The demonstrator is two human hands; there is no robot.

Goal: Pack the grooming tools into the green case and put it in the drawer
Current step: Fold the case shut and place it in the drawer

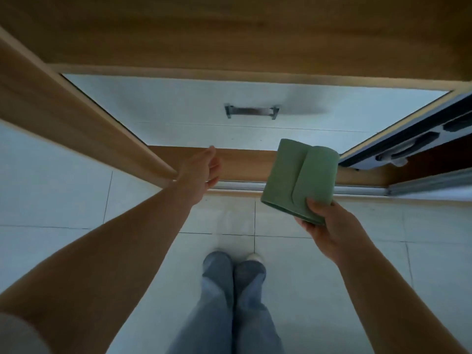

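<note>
My right hand [329,226] grips the green case [298,180] by its near corner. The case is closed, its flap folded over, and it hangs in the air right of centre. In front of me is a white drawer front [178,103] with a metal handle [251,111], and it looks shut. My left hand [201,172] reaches forward below the drawer with fingers apart and nothing in it. It is near the wooden strip [242,162] under the drawer. No grooming tools are visible outside the case.
A wooden worktop [229,29] overhangs the drawer at the top. A wooden panel edge [63,118] runs diagonally on the left. A dark open door or panel with slots [413,139] stands at the right. My legs in jeans [229,302] stand on a white tiled floor [76,200].
</note>
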